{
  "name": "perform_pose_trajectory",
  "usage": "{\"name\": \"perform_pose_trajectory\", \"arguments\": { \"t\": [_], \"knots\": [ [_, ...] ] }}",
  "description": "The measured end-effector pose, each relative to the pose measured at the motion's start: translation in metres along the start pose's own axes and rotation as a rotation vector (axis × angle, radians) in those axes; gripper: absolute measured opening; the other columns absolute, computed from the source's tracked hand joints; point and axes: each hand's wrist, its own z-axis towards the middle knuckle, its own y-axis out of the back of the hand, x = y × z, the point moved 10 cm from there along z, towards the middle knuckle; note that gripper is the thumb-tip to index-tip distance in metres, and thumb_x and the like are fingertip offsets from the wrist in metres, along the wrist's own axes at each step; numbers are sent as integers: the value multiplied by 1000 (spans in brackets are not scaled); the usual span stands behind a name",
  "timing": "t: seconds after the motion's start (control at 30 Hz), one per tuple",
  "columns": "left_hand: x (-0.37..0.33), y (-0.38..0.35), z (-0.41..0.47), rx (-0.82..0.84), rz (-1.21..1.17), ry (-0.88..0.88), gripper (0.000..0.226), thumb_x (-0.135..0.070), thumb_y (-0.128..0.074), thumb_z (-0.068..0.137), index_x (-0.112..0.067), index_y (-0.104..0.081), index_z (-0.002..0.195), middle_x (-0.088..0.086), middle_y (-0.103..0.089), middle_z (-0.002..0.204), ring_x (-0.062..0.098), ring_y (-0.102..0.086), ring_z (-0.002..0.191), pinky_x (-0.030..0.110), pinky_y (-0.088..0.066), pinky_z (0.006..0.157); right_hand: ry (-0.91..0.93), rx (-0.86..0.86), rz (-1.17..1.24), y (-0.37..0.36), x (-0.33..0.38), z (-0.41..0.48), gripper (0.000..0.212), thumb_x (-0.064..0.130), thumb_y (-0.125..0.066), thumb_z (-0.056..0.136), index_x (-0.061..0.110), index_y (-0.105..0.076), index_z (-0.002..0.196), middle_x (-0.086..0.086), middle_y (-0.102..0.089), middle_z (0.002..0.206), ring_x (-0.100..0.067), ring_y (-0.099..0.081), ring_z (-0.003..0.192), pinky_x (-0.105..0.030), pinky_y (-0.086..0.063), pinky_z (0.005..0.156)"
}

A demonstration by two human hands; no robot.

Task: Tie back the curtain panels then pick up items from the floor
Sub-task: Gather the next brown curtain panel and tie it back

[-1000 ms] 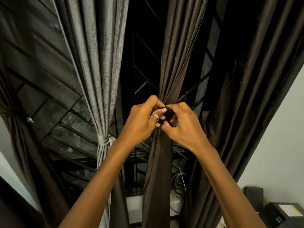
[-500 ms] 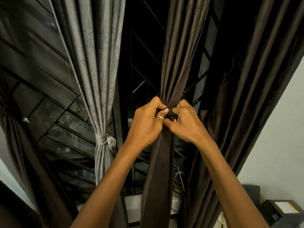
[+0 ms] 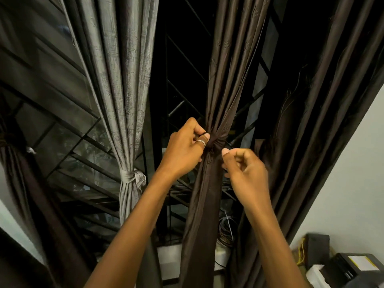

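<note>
Left hand (image 3: 182,150): fingers curled, gathered waist (image 3: 217,141) of the brown curtain panel (image 3: 207,204) is pinched; a ring (image 3: 201,142) is worn. Right hand (image 3: 247,173): held just beside the panel at 4 o'clock of the waist, fingers curled in, thumb raised, nothing seen held. The brown panel is hung at frame centre. The grey curtain panel (image 3: 124,80) is seen at 9 o'clock, tied with a knot (image 3: 133,176). A black box (image 3: 353,267) is noted at 5 o'clock.

Right hand (image 3: 245,173) now off the brown curtain knot (image 3: 217,142), just beside.
</note>
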Motion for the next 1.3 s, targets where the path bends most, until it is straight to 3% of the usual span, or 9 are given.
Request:
{"name": "perform_pose_trajectory", "arguments": {
  "t": [0.1, 0.27, 0.43, 0.53, 0.77, 1.0, 1.1, 1.17, 1.3],
  "knots": [
    [0, -5, 2, 42, -28, 23, 10, -25, -59, 101, -22, -53, 93, -1, -62, 72, 8, -63, 51, 29, -55, 58, -59, 23, 29, -9, -8, 1, 25, 52, -67, 92, 28, -68, 100, 11, -74, 93, 2, -71, 87, -33, -62, 82],
    [1, -9, 4, 89, -64, 48, 9, -23, -60, 100, -21, -55, 93, -1, -65, 68, 9, -64, 52, 34, -55, 65, -82, 13, 43, -16, -10, 8, 36, 57, -68, 88, 24, -70, 101, 8, -74, 87, -1, -70, 78, -26, -59, 72],
    [5, -8, 4, 105, -113, 69, 8, -23, -63, 98, -22, -58, 93, -1, -67, 70, 12, -68, 60, 40, -59, 66, -54, 2, 125, -20, -5, 9, 20, 40, -69, 95, 23, -74, 85, 4, -73, 72, -2, -66, 66, -28, -51, 65],
    [7, -5, -8, 38, -214, 71, 7, -23, -67, 96, -27, -63, 92, -4, -71, 81, 11, -71, 77, 27, -57, 60, -57, -11, 191, -18, -8, 7, 19, 35, -69, 96, 22, -73, 83, -1, -72, 73, -9, -66, 67, -36, -53, 67],
    [23, -4, -50, -298, -495, 136, 5, -22, -73, 93, -24, -73, 97, -7, -73, 99, 11, -73, 96, 24, -60, 62, -42, -31, 260, -18, -6, 0, 16, 28, -69, 96, 19, -75, 85, 2, -75, 78, -9, -74, 78, -20, -56, 63],
    [26, 6, -51, -359, -492, 144, 6, -17, -74, 91, -23, -74, 92, -6, -76, 95, 11, -74, 94, 22, -60, 65, -25, -154, 115, 12, -9, 8, 22, 32, -72, 94, 23, -73, 73, 6, -72, 68, -11, -70, 66, -27, -56, 65],
    [23, 11, -49, -341, -445, 106, 10, -16, -74, 91, -26, -73, 88, -7, -75, 95, 11, -73, 95, 22, -60, 67, -7, -185, 79, 33, -11, 15, 26, 33, -72, 94, 24, -71, 69, 6, -71, 66, -7, -67, 63, -10, -48, 60],
    [18, 10, -48, -321, -424, 79, 12, -15, -74, 91, -26, -72, 87, -6, -74, 97, 9, -73, 96, 23, -61, 67, -3, -153, 69, 32, -13, 16, 25, 35, -70, 95, 25, -70, 71, 6, -72, 69, -7, -68, 63, -7, -48, 59],
    [24, 1, -46, -279, -423, 104, 9, -18, -72, 93, -26, -69, 94, -4, -73, 102, 11, -73, 97, 24, -61, 70, -21, -107, 75, 18, -19, 15, 19, 37, -66, 97, 27, -71, 82, 6, -73, 76, -9, -72, 73, -28, -62, 73]
  ]
}}
